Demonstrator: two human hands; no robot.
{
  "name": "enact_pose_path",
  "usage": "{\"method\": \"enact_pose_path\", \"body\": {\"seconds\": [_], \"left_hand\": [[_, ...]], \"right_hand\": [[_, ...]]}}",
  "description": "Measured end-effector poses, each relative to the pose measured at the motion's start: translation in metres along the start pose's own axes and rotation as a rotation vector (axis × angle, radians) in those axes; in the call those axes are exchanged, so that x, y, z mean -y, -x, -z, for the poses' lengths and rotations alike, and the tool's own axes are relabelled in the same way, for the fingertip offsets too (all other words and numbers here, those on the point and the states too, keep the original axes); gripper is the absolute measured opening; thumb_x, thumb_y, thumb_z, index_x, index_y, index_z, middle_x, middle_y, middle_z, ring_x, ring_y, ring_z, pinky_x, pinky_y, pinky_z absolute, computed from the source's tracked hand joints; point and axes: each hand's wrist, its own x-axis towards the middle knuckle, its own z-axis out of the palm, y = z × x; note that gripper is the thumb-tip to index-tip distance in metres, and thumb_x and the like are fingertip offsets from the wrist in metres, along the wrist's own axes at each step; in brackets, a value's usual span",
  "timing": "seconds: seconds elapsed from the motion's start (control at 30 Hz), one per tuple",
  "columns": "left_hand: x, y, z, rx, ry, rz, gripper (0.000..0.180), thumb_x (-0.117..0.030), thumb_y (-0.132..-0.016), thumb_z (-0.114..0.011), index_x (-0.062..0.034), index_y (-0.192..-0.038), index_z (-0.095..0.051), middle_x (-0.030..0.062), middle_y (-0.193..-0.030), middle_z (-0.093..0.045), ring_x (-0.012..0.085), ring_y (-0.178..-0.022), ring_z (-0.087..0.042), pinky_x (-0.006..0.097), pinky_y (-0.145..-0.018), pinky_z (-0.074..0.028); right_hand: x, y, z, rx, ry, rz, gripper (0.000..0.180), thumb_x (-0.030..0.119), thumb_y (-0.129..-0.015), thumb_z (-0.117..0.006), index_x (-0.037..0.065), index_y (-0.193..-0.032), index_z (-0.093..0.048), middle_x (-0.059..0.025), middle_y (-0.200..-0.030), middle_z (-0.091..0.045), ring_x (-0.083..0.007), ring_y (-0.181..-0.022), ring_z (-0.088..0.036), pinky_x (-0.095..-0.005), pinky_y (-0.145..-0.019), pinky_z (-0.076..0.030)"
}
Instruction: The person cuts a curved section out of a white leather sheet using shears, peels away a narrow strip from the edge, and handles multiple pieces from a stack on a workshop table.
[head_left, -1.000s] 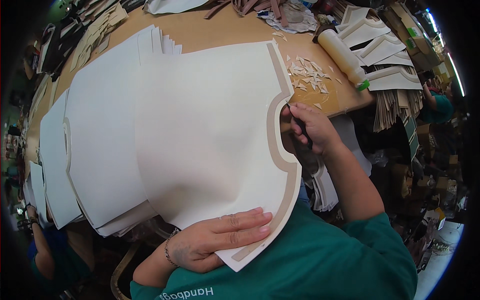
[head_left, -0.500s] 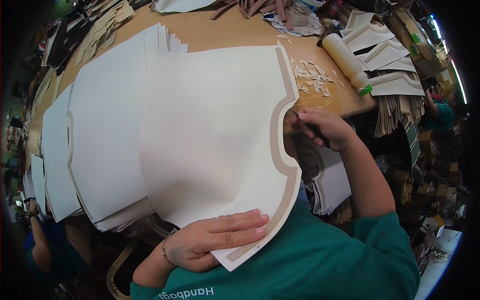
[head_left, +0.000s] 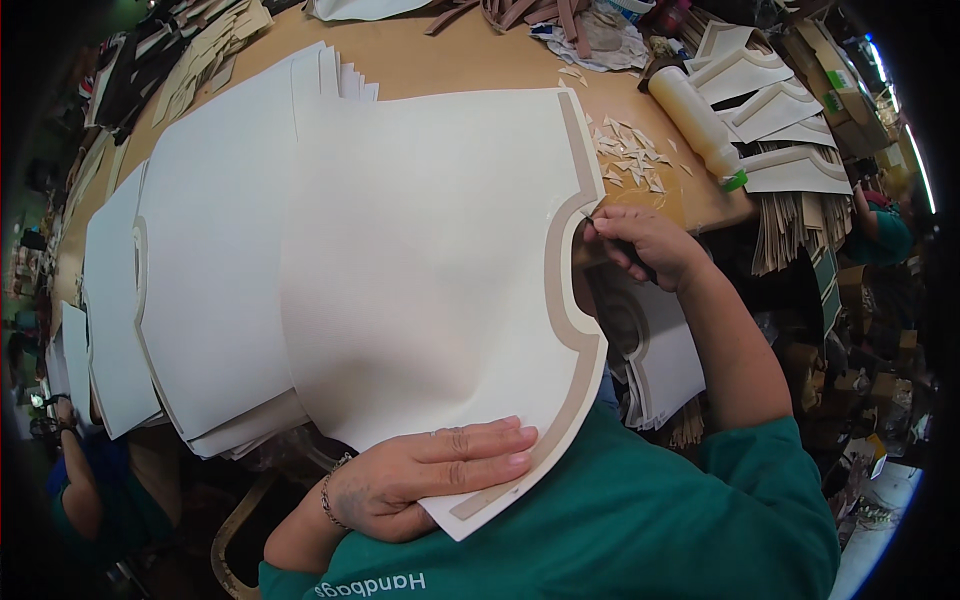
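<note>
A large white sheet panel lies partly over a stack and bows down toward my lap. A beige strip runs along its right edge and round a curved notch. My left hand rests flat on the panel's near corner, fingers stretched out. In my right hand is a slim black pointed tool, its exact kind unclear. Its tip meets the panel's edge at the upper corner of the notch, partly hidden by my fingers.
Stacked white panels spread to the left. Small triangular offcuts lie beyond the notch, beside a bottle with a green cap. Edged pieces are piled at right. Another person's arm shows at far left.
My right hand has moved slightly left and up, bringing the tool's tip to the panel's edge. My left hand stays on the near corner.
</note>
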Motion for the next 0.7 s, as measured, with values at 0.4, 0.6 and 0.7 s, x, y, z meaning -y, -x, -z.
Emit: {"method": "enact_pose_path", "body": {"seconds": [0.4,0.6,0.7], "left_hand": [[0.003,0.003,-0.001,-0.013,0.008,-0.011,0.052,0.004,-0.066,-0.042,0.0018,-0.117,-0.045,0.0191,-0.124,-0.04,0.0317,-0.119,-0.034,0.037,-0.099,-0.026],[0.004,0.005,-0.001,-0.027,0.006,-0.009,0.052,0.002,-0.065,-0.043,0.0021,-0.117,-0.045,0.0193,-0.124,-0.04,0.0318,-0.12,-0.033,0.037,-0.099,-0.026],[0.003,0.006,-0.001,-0.032,0.011,-0.002,0.051,0.002,-0.066,-0.044,0.0022,-0.117,-0.046,0.0193,-0.124,-0.04,0.0317,-0.12,-0.033,0.037,-0.099,-0.026]], "right_hand": [[-0.002,0.0,0.002,0.03,0.032,-0.034,0.025,0.026,-0.082,-0.045,0.003,-0.085,-0.055,0.0002,-0.053,-0.043,-0.0041,-0.041,-0.037,-0.0167,-0.033,-0.028],[0.001,-0.003,0.006,0.057,0.123,-0.056,0.021,0.025,-0.081,-0.045,0.007,-0.082,-0.055,0.0018,-0.051,-0.042,-0.0038,-0.04,-0.034,-0.0167,-0.033,-0.026],[0.004,0.001,0.006,0.055,0.162,-0.04,0.022,0.025,-0.081,-0.046,0.007,-0.083,-0.056,0.0016,-0.052,-0.043,-0.0039,-0.04,-0.034,-0.0166,-0.034,-0.026]]}}
